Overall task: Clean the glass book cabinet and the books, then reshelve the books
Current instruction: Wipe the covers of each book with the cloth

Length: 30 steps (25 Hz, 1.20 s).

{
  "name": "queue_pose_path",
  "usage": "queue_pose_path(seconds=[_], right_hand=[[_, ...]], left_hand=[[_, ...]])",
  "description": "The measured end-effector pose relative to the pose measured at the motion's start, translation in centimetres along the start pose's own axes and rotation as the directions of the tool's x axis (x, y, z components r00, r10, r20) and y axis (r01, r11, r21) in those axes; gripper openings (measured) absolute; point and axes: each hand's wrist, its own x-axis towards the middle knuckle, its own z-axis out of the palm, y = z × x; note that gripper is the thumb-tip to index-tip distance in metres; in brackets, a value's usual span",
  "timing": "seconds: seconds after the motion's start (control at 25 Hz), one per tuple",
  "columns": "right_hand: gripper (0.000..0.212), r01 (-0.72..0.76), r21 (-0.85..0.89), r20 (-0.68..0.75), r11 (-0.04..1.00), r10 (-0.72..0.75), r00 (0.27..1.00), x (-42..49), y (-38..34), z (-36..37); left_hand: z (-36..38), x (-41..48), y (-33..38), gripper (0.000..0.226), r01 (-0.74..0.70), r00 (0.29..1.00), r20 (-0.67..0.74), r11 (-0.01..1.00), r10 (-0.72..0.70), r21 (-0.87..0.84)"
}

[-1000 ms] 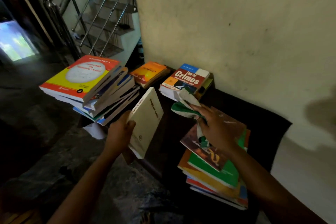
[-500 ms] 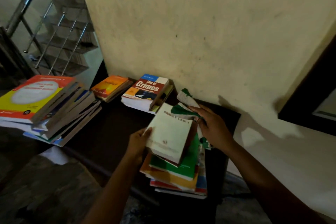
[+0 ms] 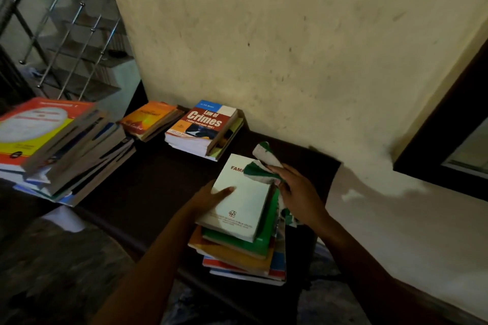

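A white book [image 3: 239, 199] lies flat on top of a stack of several books [image 3: 241, 256] on a dark low table [image 3: 148, 187]. My left hand [image 3: 211, 196] grips the white book's left edge, thumb on the cover. My right hand [image 3: 295, 190] holds a green and white cloth [image 3: 260, 166] at the book's far right corner. The cloth covers part of the red title.
A leaning pile of books [image 3: 58, 145] topped by a red and yellow one sits at the table's left. An orange book [image 3: 150, 120] and a "Law of Crimes" pile [image 3: 204, 128] lie by the wall. Stair railing [image 3: 66, 34] stands behind; a dark cabinet frame [image 3: 449, 140] is at right.
My left hand carried the white book from beside the left pile over to the right stack and laid it flat on top. My right hand kept the cloth and shifted to the book's corner.
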Motion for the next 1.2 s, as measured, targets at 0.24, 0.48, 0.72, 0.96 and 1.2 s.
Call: queue_pose_path(seconds=[0.24, 0.48, 0.72, 0.96, 1.2], right_hand=[[0.044, -0.063, 0.033, -0.002, 0.998, 0.063, 0.998, 0.2, 0.9, 0.7], [0.042, -0.095, -0.033, 0.05, 0.995, 0.097, 0.994, 1.0, 1.1, 2.6], [0.042, 0.036, -0.016, 0.061, 0.999, -0.035, 0.998, 4.8, -1.0, 2.5], [0.044, 0.057, -0.075, 0.058, 0.996, -0.053, 0.997, 13.5, -3.7, 5.3], [0.042, 0.0, -0.143, 0.103, 0.99, 0.015, 0.995, 21.0, -3.2, 9.9]], left_hand=[[3.6, -1.4, -1.2, 0.066, -0.035, 0.999, -0.014, 0.999, 0.034, -0.02], [4.8, -1.9, -0.8, 0.069, -0.017, 0.998, 0.065, 0.999, 0.02, -0.045], [-2.5, -0.6, -0.6, 0.052, -0.078, 0.975, -0.219, 0.903, -0.019, -0.422], [-12.8, 11.4, 0.5, 0.071, 0.022, 0.928, -0.17, 0.505, -0.331, -0.863], [-14.8, 22.4, -1.4, 0.093, 0.035, 0.857, -0.316, 0.657, -0.408, -0.753]])
